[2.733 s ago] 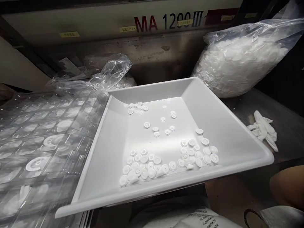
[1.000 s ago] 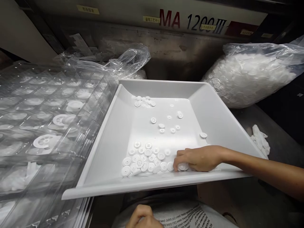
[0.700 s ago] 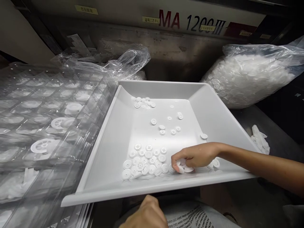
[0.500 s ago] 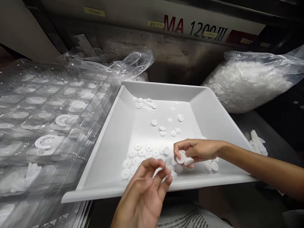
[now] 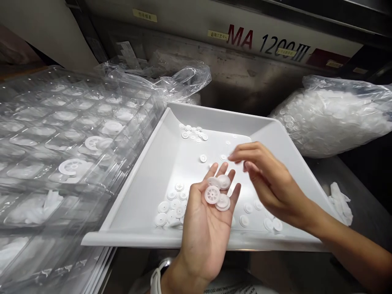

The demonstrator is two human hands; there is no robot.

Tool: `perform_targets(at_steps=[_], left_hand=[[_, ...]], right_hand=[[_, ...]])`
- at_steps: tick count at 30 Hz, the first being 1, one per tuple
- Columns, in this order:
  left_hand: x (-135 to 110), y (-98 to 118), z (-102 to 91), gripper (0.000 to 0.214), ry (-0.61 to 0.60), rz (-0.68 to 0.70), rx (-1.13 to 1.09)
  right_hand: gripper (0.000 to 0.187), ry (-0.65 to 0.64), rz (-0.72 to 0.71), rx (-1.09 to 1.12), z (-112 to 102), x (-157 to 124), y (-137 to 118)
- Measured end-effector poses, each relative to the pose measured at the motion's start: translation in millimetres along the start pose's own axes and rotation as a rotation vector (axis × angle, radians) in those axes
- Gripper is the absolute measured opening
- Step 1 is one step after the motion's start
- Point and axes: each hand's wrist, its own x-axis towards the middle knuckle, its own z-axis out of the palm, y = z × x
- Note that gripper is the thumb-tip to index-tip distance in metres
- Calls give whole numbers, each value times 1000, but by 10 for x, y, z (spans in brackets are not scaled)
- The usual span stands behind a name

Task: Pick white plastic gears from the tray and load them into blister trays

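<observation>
My left hand (image 5: 208, 232) is palm up over the near part of a white tray (image 5: 143, 175). Several small white plastic wheels (image 5: 212, 194) lie on its palm and fingers; one shows spokes. Beyond and to the right, my right hand (image 5: 269, 179) hovers above the tray with fingers bent and thumb apart. Nothing shows in it, though its fingertips are slightly blurred. More wheels (image 5: 163, 207) lie inside the tray at the near left, with others at the far left, in the middle and at the near right. My hands cover part of the tray floor.
Stacked clear blister trays (image 5: 76, 134) holding white parts stand along the left side. A clear bag full of white parts (image 5: 333, 118) sits at the back right. Crumpled clear plastic (image 5: 186, 79) lies behind the tray, and a white scrap (image 5: 340, 202) to its right.
My left hand has moved forward and turned palm up, now carrying several wheels. My right hand, which held wheels low in the tray, has risen and moved away without them. The view has shifted slightly.
</observation>
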Motion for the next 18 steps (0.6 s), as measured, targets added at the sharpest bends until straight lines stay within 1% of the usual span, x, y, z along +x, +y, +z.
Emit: perform_targets(at_steps=[1,2,5,6,8,10,12,14,15,17,18], left_hand=[[5,0,-11,28,9,-15,13],[11,-1,-22,30,7,-35,23],[27,-9,-43,31,-24,-87,35],[30,-10,-43,31,-28,-97,40],[29,-8,-35,32,-37,-116,48],[25,-1,-19,33,-57,-128,40],[29,11,-3,35,-68,-142,28],[44,27,7,36,-36,-151,26],[56,36,10,38,-9,-153,26],[80,57,13,42,43,-183,13],[91,67,12,44,65,-207,4]], right_hand=[[31,9,23,-16,-14,-11,36],[27,-24,42,-29,-27,-20,61],[27,-205,68,-73,-28,-46,81],[26,-239,88,-75,-16,-52,80],[21,-255,176,-53,15,-58,85],[18,-232,265,-21,34,-57,104],[19,-194,292,-18,24,-54,116],[22,-149,237,-88,-9,-53,87],[22,-139,172,-152,-27,-54,48],[22,-140,-16,-317,-49,-64,-79],[25,-165,-103,-394,-47,-76,-161]])
